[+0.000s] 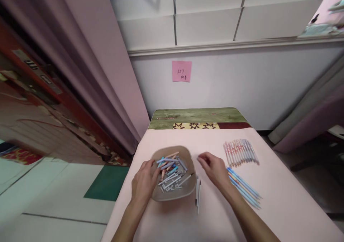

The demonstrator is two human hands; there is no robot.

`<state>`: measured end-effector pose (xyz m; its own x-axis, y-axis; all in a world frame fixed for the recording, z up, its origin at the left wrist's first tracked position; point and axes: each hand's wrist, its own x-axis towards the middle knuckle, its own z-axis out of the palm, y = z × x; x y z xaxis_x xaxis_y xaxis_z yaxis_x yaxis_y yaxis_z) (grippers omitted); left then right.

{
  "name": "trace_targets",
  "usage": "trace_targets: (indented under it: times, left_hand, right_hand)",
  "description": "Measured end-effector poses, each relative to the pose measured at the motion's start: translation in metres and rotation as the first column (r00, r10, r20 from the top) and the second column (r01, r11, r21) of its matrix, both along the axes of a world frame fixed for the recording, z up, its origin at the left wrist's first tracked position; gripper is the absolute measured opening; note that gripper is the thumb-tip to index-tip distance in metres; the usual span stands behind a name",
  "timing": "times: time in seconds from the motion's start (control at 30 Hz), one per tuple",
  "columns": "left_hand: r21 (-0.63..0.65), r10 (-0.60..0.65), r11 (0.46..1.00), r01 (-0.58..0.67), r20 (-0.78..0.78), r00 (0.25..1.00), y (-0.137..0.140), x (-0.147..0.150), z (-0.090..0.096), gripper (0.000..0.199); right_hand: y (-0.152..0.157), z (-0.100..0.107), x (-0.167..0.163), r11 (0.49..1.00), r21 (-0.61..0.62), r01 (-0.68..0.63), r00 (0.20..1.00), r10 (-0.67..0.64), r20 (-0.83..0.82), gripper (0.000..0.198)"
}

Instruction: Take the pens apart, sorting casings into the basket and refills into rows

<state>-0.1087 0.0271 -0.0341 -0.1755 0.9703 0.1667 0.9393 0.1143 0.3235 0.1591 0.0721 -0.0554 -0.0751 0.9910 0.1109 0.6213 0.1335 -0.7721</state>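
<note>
A translucent grey plastic bowl (172,196) stands on the pale pink tabletop, holding a jumble of lavender, blue and peach pen-like sticks, thin white sticks and short white pieces. My left hand (143,183) lies over its left rim, thumb and fingers apart, the tips beside lavender sticks (168,160); whether they touch is unclear. Just right of the bowl, my right hand (213,167) hovers with thumb and forefinger pinched together. Anything between those tips is too small to make out. Below it lie a few thin white sticks with dark ends (198,195).
A row of clear pens with red and grey markings (241,151) lies at the right. Nearer, blue pencils (244,188) are fanned out beside my right forearm. A green patterned strip (193,115) edges the table's far end, against a wall with a pink note (182,71).
</note>
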Motion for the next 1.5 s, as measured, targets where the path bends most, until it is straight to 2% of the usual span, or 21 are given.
trace_targets:
  times: [0.03, 0.1, 0.2, 0.33, 0.47, 0.53, 0.57, 0.63, 0.67, 0.7, 0.73, 0.77, 0.83, 0.9, 0.97, 1.03, 1.07, 1.23, 1.3, 1.43, 1.5]
  left_hand:
    - [0.013, 0.003, 1.0, -0.003, 0.011, 1.0, -0.003, -0.004, -0.002, 0.029]
    - [0.042, -0.007, 0.999, 0.005, 0.047, 0.999, -0.008, -0.008, -0.005, 0.027]
    - [0.079, -0.066, 0.995, 0.056, 0.128, 0.99, -0.008, -0.001, -0.005, 0.028]
    - [0.11, -0.178, 0.982, 0.156, 0.231, 0.956, -0.001, 0.025, 0.0, 0.03]
    - [0.102, -0.213, 0.977, 0.187, 0.407, 0.888, -0.001, 0.048, 0.003, 0.027]
    - [0.067, -0.172, 0.984, 0.163, 0.576, 0.799, -0.003, 0.06, 0.004, 0.026]
    - [0.035, -0.139, 0.987, 0.157, 0.676, 0.723, -0.005, 0.068, 0.005, 0.026]
    - [-0.045, -0.052, 0.983, 0.177, 0.862, 0.504, -0.006, 0.087, 0.006, 0.029]
    - [-0.072, -0.007, 0.976, 0.204, 0.932, 0.363, -0.006, 0.097, 0.007, 0.034]
    - [-0.096, 0.037, 0.964, 0.247, 0.972, 0.231, -0.005, 0.106, 0.009, 0.04]
    - [-0.096, 0.062, 0.958, 0.27, 0.989, 0.13, -0.004, 0.113, 0.01, 0.043]
    - [-0.092, 0.078, 0.958, 0.271, 0.995, 0.061, -0.002, 0.118, 0.011, 0.043]
    - [-0.089, 0.098, 0.968, 0.237, 0.995, -0.028, 0.0, 0.12, 0.014, 0.038]
    - [-0.085, 0.103, 0.982, 0.171, 0.99, -0.096, 0.001, 0.116, 0.015, 0.031]
    - [-0.081, 0.099, 0.99, 0.111, 0.982, -0.161, 0.001, 0.109, 0.016, 0.028]
    - [-0.087, 0.097, 0.994, 0.063, 0.976, -0.196, 0.0, 0.104, 0.017, 0.028]
    - [-0.092, 0.098, 0.995, 0.036, 0.975, -0.201, -0.001, 0.103, 0.017, 0.028]
    - [-0.093, 0.07, 0.989, -0.115, 0.979, -0.194, 0.002, 0.105, 0.014, 0.027]
    - [-0.079, 0.046, 0.985, -0.152, 0.978, -0.204, 0.003, 0.105, 0.013, 0.028]
    - [-0.077, 0.037, 0.983, -0.168, 0.972, -0.231, 0.005, 0.101, 0.01, 0.028]
    - [-0.083, 0.036, 0.979, -0.187, 0.97, -0.241, 0.005, 0.099, 0.008, 0.028]
  right_hand:
    - [-0.009, -0.003, 0.02, 0.998, -0.015, 0.058, 0.99, -0.056, 0.13, 0.026]
    - [-0.031, -0.012, 0.058, 0.98, -0.09, 0.179, 0.911, -0.131, 0.391, 0.027]
    - [-0.06, -0.029, 0.093, 0.945, -0.179, 0.274, 0.788, -0.114, 0.605, 0.021]
    - [-0.075, -0.046, 0.105, 0.938, -0.188, 0.293, 0.719, -0.086, 0.69, 0.014]
    - [-0.075, -0.042, 0.103, 0.947, -0.161, 0.277, 0.715, -0.091, 0.693, 0.015]
    - [-0.074, -0.031, 0.097, 0.952, -0.132, 0.277, 0.772, -0.138, 0.621, 0.013]
    - [-0.072, -0.024, 0.092, 0.955, -0.126, 0.268, 0.826, -0.16, 0.541, 0.012]
    - [-0.068, -0.007, 0.075, 0.967, -0.16, 0.198, 0.952, -0.151, 0.266, 0.013]
    - [-0.065, 0.001, 0.064, 0.976, -0.182, 0.119, 0.992, -0.107, 0.073, 0.016]
    - [-0.061, 0.009, 0.052, 0.976, -0.218, 0.011, 0.989, -0.043, -0.139, 0.018]
    - [-0.058, 0.016, 0.039, 0.966, -0.236, -0.107, 0.936, 0.018, -0.35, 0.02]
    - [-0.055, 0.022, 0.028, 0.946, -0.239, -0.218, 0.847, 0.061, -0.529, 0.023]
    - [-0.051, 0.028, 0.009, 0.903, -0.233, -0.362, 0.65, 0.065, -0.757, 0.029]
    - [-0.049, 0.029, -0.004, 0.86, -0.27, -0.433, 0.552, 0.016, -0.834, 0.035]
    - [-0.05, 0.027, -0.011, 0.805, -0.335, -0.49, 0.539, -0.022, -0.842, 0.044]
    - [-0.05, 0.023, -0.016, 0.766, -0.367, -0.528, 0.542, -0.029, -0.84, 0.051]
    - [-0.049, 0.021, -0.018, 0.771, -0.364, -0.523, 0.541, -0.029, -0.841, 0.051]
    - [-0.046, 0.016, -0.032, 0.897, -0.288, -0.335, 0.575, -0.047, -0.817, 0.04]
    - [-0.045, 0.014, -0.036, 0.9, -0.302, -0.314, 0.603, -0.057, -0.796, 0.04]
    - [-0.045, 0.008, -0.039, 0.846, -0.381, -0.373, 0.636, -0.066, -0.769, 0.05]
    - [-0.045, 0.008, -0.039, 0.877, -0.341, -0.338, 0.628, -0.06, -0.776, 0.044]
